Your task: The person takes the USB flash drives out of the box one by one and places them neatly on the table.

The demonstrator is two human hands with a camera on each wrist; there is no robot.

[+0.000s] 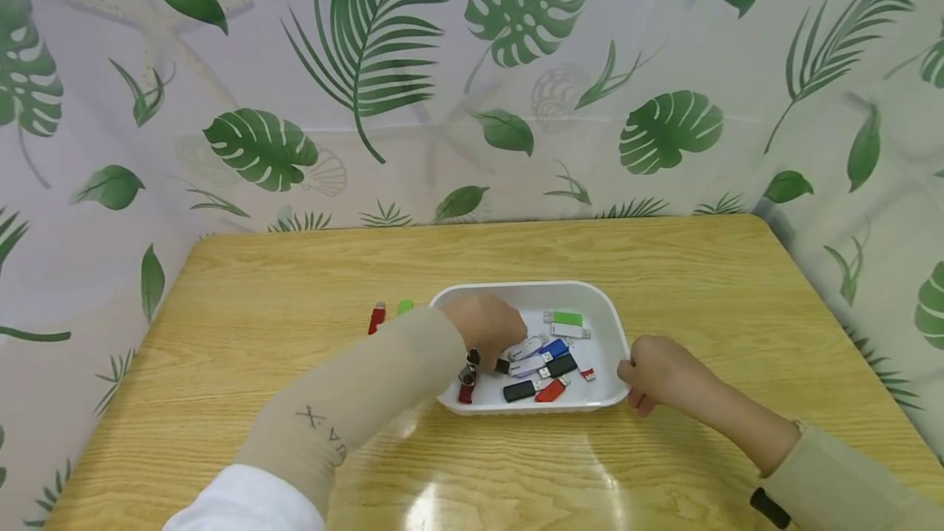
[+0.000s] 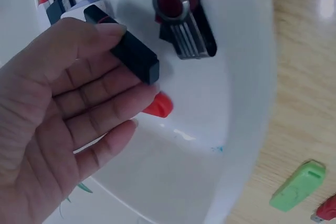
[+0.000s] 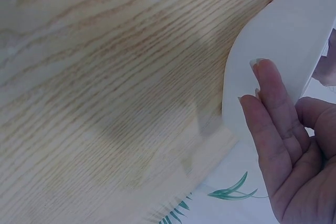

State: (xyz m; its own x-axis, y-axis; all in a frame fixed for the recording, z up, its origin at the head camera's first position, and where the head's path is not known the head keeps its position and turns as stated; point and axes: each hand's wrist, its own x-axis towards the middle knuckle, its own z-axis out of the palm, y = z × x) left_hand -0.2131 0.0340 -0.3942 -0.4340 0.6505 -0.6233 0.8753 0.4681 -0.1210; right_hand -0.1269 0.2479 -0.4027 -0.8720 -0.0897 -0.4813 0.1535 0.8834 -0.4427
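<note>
A white plastic tray (image 1: pixel 608 375) stands on the table with several USB flash drives inside, among them a green drive (image 1: pixel 568 319), a blue drive (image 1: pixel 555 348) and a red drive (image 1: pixel 551 390). Reaching into its left part, my left hand (image 1: pixel 487 326) pinches a black USB flash drive (image 2: pixel 131 53) between thumb and fingers. Close by in the left wrist view lie a dark red swivel drive (image 2: pixel 176 9) with a metal clip and a bright red piece (image 2: pixel 160 106), partly behind the fingers. At the tray's right end, my right hand (image 1: pixel 667 371) grips the rim, its fingers (image 3: pixel 273 98) along the outer wall.
Left of the tray, a red USB drive (image 1: pixel 377 318) and a light green one (image 2: pixel 299 186) lie on the wooden table (image 1: pixel 295 293). The left forearm partly covers that area. A leaf-patterned cloth (image 1: pixel 442 105) hangs behind the table and along its sides.
</note>
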